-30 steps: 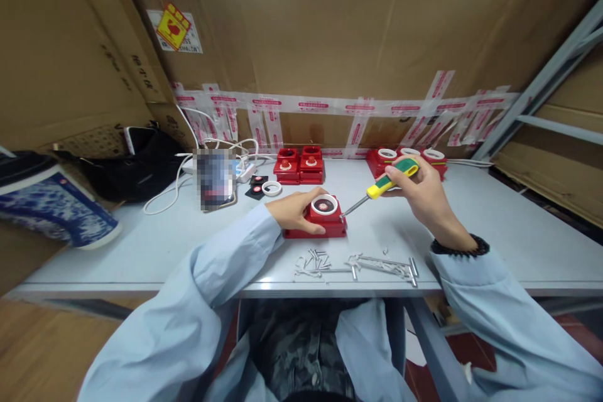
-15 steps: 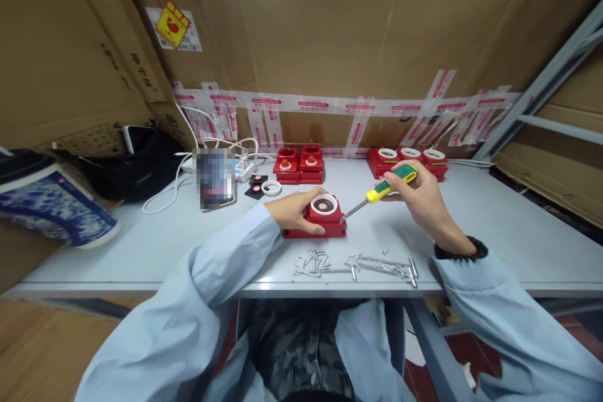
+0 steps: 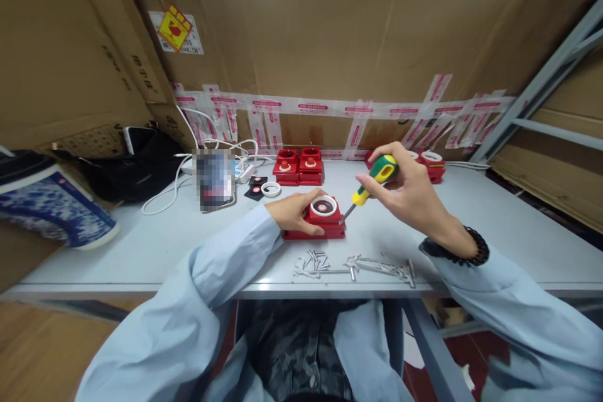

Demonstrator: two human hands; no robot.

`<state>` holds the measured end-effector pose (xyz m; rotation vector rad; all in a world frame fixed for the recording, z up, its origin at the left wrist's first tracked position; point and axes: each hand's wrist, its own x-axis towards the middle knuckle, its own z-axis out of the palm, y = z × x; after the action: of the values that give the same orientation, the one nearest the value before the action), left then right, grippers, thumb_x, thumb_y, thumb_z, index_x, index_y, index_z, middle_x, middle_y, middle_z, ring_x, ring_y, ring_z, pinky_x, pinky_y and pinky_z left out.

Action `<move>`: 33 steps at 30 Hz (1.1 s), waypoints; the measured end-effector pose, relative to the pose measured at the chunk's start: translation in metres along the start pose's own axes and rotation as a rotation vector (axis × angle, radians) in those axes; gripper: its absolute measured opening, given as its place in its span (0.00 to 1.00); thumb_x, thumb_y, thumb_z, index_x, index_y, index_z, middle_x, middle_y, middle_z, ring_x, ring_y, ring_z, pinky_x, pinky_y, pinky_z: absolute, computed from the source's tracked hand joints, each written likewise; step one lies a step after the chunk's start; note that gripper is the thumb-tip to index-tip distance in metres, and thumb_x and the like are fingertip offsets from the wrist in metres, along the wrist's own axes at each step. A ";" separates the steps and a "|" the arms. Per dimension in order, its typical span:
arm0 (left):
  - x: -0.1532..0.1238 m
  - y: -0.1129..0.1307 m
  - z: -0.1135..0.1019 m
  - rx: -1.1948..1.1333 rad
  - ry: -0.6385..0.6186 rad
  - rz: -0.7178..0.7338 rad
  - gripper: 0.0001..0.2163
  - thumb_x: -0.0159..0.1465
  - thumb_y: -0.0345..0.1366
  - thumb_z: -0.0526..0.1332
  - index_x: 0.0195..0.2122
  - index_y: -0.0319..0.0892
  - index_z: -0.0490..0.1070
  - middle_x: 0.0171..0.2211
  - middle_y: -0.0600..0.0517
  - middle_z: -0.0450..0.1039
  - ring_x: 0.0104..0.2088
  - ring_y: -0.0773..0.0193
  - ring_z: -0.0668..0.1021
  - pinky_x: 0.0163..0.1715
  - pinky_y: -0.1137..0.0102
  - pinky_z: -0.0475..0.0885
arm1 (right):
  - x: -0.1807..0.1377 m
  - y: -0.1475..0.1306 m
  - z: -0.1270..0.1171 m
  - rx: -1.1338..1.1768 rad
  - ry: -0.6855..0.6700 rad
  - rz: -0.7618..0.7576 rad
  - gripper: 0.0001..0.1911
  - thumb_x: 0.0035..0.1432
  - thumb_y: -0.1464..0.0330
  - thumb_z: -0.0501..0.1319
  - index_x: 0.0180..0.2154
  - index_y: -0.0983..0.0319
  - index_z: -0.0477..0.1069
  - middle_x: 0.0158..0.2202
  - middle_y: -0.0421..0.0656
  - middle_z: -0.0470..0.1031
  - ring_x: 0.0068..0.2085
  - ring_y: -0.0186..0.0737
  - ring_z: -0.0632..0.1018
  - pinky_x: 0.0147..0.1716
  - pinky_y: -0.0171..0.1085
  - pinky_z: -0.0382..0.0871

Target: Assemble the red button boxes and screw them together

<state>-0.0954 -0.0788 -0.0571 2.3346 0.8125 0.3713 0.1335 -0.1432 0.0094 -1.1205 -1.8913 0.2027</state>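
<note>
A red square housing (image 3: 315, 230) with a white ring on top lies on the grey table near its front. My left hand (image 3: 296, 210) grips the housing's left side, fingers curled round it. My right hand (image 3: 409, 193) is closed round the yellow and green handle of a screwdriver (image 3: 370, 184). The tool slants down to the left, and its tip rests at the housing's right front corner. Loose metal screws (image 3: 316, 260) and thin metal clips (image 3: 380, 265) lie scattered just in front of the housing.
Two red housings without rings (image 3: 298, 166) stand at the back middle, more with white rings (image 3: 433, 161) at the back right. A loose white ring (image 3: 271, 188), small black parts (image 3: 257, 186), a white power strip with cables (image 3: 214, 154) and a black bag (image 3: 134, 166) sit at left.
My right hand has lifted the screwdriver handle and swung it left, so the tool stands steeper. Its tip stays at the housing's corner. My left hand has not moved.
</note>
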 end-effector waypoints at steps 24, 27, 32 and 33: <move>0.001 0.001 0.000 0.030 0.009 0.005 0.31 0.50 0.44 0.69 0.52 0.45 0.60 0.45 0.49 0.74 0.44 0.55 0.77 0.45 0.65 0.69 | 0.018 -0.023 0.002 -0.099 -0.243 -0.167 0.15 0.64 0.64 0.50 0.50 0.59 0.65 0.27 0.37 0.71 0.25 0.33 0.69 0.28 0.33 0.61; 0.002 0.000 0.000 0.034 0.010 0.006 0.31 0.50 0.44 0.69 0.52 0.45 0.59 0.44 0.49 0.75 0.44 0.55 0.77 0.45 0.66 0.69 | 0.021 -0.021 0.006 -0.055 -0.214 -0.159 0.12 0.62 0.62 0.54 0.44 0.60 0.67 0.24 0.36 0.69 0.23 0.31 0.67 0.26 0.32 0.60; 0.002 0.000 0.000 0.047 -0.004 -0.006 0.31 0.50 0.44 0.68 0.53 0.45 0.58 0.44 0.49 0.74 0.44 0.56 0.77 0.45 0.66 0.69 | 0.024 -0.019 0.013 -0.295 -0.013 -0.144 0.11 0.59 0.60 0.56 0.38 0.61 0.70 0.19 0.34 0.62 0.19 0.31 0.62 0.24 0.33 0.54; 0.002 0.001 0.000 0.046 -0.007 -0.006 0.31 0.50 0.44 0.68 0.53 0.45 0.58 0.44 0.49 0.74 0.44 0.56 0.77 0.45 0.66 0.69 | 0.024 -0.020 0.013 -0.281 -0.048 -0.149 0.12 0.60 0.61 0.55 0.41 0.61 0.70 0.20 0.35 0.64 0.20 0.31 0.63 0.24 0.33 0.55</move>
<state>-0.0939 -0.0782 -0.0567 2.3746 0.8329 0.3451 0.1074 -0.1325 0.0273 -1.1597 -2.0816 -0.1250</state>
